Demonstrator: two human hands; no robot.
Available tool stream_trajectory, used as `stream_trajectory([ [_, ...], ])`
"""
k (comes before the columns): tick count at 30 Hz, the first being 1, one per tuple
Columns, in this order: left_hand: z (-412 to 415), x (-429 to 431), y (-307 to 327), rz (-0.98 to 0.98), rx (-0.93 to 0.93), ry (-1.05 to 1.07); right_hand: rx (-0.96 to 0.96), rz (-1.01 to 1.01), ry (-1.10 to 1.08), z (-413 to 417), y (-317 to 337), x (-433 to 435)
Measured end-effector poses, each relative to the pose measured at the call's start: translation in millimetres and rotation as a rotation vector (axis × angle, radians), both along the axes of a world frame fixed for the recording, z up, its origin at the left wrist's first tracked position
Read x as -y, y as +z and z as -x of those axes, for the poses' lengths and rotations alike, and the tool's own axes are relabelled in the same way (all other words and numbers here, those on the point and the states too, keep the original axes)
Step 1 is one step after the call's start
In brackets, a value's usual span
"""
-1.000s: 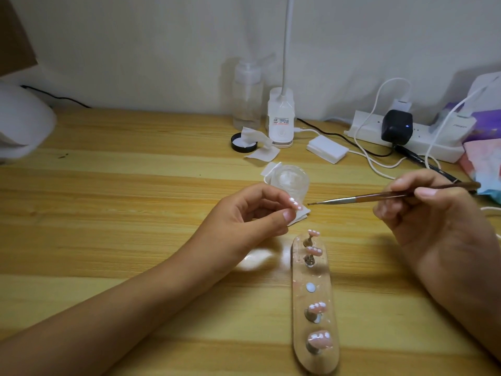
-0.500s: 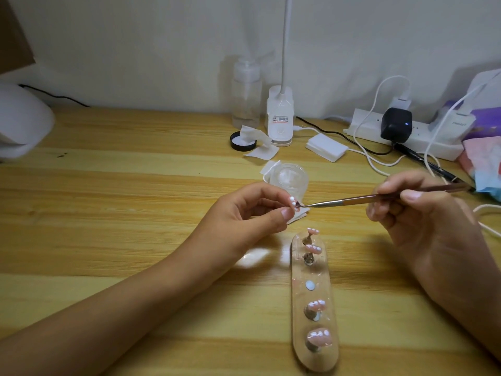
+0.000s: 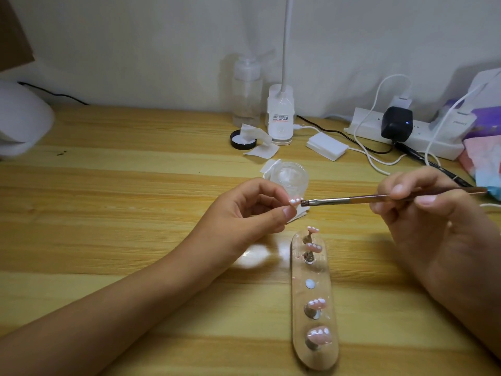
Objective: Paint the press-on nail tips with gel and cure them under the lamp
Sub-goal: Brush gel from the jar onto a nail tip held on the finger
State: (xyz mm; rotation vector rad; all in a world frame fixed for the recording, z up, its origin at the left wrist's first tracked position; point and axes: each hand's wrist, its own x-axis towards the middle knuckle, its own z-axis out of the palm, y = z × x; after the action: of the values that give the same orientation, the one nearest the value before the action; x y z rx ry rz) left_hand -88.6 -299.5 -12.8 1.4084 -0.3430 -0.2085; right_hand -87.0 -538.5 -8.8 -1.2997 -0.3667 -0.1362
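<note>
**As brush meets nail tip: desk condition and clearances**

Where the two hands meet above the middle of the desk (image 3: 108,213), the nail tip (image 3: 295,202) is pinched between the thumb and forefinger of the left hand (image 3: 244,215), whose other fingers are curled in. The right hand (image 3: 428,221) grips a thin brush (image 3: 341,200) pen-fashion between thumb and fingers. The bristle end touches the nail tip's outer end.

Just below the hands, a clear oblong holder (image 3: 299,270) runs toward the near edge. Four more pink tips (image 3: 319,333) stand on its pegs. One round seat (image 3: 310,284) sits between the second and third of them. A clear jar (image 3: 288,177) stands just behind the left hand on a white wipe.

Clearances: wood grain runs unbroken from the left forearm to the white curing lamp (image 3: 21,123) at the left edge. To the right, room is tighter. White cables trail near the right hand, and coloured packets (image 3: 485,158) crowd the right edge.

Along the back edge stand a clear bottle (image 3: 247,96), a black cap (image 3: 242,139) under a folded wipe, and a desk-lamp base (image 3: 280,118). A white block (image 3: 326,146) lies beside a power strip (image 3: 417,142) that carries a black adapter (image 3: 396,125) and a white charger (image 3: 458,123).

Markings: the desk-lamp base bears a small label with a red band, and the charger carries faint grey lettering. Neither can be read.
</note>
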Motion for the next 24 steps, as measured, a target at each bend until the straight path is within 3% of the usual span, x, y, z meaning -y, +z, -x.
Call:
stream_trajectory([
  [16, -0.9, 0.6, 0.7, 0.004, -0.027, 0.018, -0.045, -0.006, -0.125, -3.3, 0.1, 2.9],
  [24, -0.5, 0.6, 1.5, 0.018, -0.028, 0.015, -0.164, -0.117, -0.012, -6.3, 2.7, 4.8],
])
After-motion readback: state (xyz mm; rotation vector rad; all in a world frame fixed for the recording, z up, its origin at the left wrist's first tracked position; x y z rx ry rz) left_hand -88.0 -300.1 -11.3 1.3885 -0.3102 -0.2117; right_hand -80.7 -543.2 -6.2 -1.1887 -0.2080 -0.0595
